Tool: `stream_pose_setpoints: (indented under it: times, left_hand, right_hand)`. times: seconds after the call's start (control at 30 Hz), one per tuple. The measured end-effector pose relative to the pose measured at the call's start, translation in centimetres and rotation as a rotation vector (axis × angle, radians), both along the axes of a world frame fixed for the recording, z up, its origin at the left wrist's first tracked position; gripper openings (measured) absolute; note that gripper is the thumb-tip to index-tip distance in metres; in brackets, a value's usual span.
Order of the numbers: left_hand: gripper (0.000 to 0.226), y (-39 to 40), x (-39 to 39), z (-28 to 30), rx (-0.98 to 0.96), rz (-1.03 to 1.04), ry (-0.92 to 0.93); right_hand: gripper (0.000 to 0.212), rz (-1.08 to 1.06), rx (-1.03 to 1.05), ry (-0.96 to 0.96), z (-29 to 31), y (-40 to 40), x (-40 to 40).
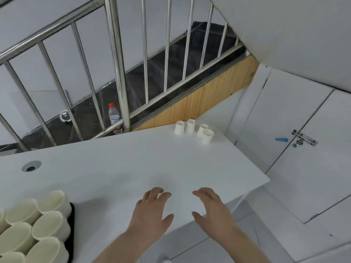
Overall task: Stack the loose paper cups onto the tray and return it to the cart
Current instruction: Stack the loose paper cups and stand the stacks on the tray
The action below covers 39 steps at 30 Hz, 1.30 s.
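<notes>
Both hands empty — left hand [152,209] and right hand [210,207] spread flat over the table [114,164]. Four loose paper cups [193,129] stand far ahead, slightly right; tray [70,224] of cups sits left. Collection not started — next, reach forward and nest them.

Four loose white paper cups [193,129] stand upright, mouths up, in a loose cluster at the far right corner of the white tabletop. Two sit side by side on the left of the cluster; two more sit just right of them, one partly in front of the other. A black flat tray [71,230] lies at the near left edge of the same tabletop, well apart from the cluster. It carries cream-white paper cups [47,223] standing open-mouthed and packed close together, rims nearly touching.
</notes>
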<state>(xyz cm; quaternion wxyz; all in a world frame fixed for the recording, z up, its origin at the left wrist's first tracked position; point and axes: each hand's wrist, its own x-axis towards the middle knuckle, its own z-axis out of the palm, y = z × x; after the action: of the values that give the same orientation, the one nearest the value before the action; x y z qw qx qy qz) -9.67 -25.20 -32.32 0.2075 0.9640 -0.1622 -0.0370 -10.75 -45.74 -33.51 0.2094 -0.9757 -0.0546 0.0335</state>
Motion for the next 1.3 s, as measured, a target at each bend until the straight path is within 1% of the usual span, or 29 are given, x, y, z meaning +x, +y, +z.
stream_pose_setpoints:
  times: [0.13,0.23,0.4,0.57,0.73,1.0,1.2,1.3]
  left_hand:
    - [0.055,-2.9,4.7,-0.7,-0.010,0.013,0.009]
    - [0.054,-5.0,8.4,-1.5,-0.017,0.016,0.010]
    - [0.053,-8.6,16.2,-3.1,-0.052,0.052,0.037]
    - [0.054,-11.1,23.4,-3.1,-0.064,0.079,0.046]
    - [0.053,-12.1,27.0,-3.5,-0.038,0.080,0.040]
    - [0.054,-13.6,31.5,-4.7,-0.028,0.111,0.082]
    - [0.053,-13.8,34.4,-5.9,-0.010,0.150,0.091]
    - [0.054,-14.1,34.8,-6.6,-0.011,0.144,0.105]
  right_hand:
    - [0.053,-0.037,-0.019,0.014,-0.4,-3.2,3.9]
    - [0.050,-0.055,-0.072,0.023,-0.4,-5.3,7.3]
    - [0.048,-0.075,-0.134,0.060,-0.7,-9.1,15.3]
    - [0.053,-0.092,-0.160,0.107,-1.2,-11.9,23.9]
    - [0.063,-0.122,-0.178,0.219,-2.4,-13.6,29.9]
    - [0.076,-0.150,-0.191,0.363,-5.5,-15.7,38.3]
    - [0.076,-0.146,-0.193,0.387,-7.7,-16.0,41.8]
    - [0.071,-0.155,-0.202,0.390,-8.6,-16.3,42.7]
